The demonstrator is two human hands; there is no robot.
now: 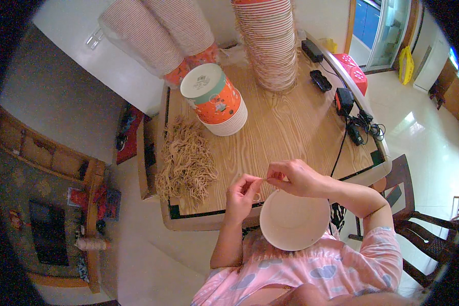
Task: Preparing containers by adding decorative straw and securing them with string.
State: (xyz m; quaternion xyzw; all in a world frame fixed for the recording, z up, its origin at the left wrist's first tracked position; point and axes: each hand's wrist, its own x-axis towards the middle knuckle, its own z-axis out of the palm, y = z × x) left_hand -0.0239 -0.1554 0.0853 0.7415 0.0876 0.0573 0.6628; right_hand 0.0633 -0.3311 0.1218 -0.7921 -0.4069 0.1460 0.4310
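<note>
My left hand (244, 196) and my right hand (293, 177) are close together over the table's near edge. Both have fingertips pinched on a short strand of tan twine (257, 198), of which only a small bit shows. Just below them a large white paper bucket (295, 220) rests at my lap, its open mouth facing up. Left of my hands lies a tangled heap of tan twine (187, 160) on the wood-grain table (270, 127). Behind the heap stands a short stack of orange and green paper buckets (217, 99), turned upside down.
A tall bucket stack (268, 46) rises at the back, with bagged stacks (143, 41) to its left. Black adapters and cables (359, 125) lie along the right edge. A red plastic stool (351, 71) and a dark wooden chair (426, 232) stand beyond the table.
</note>
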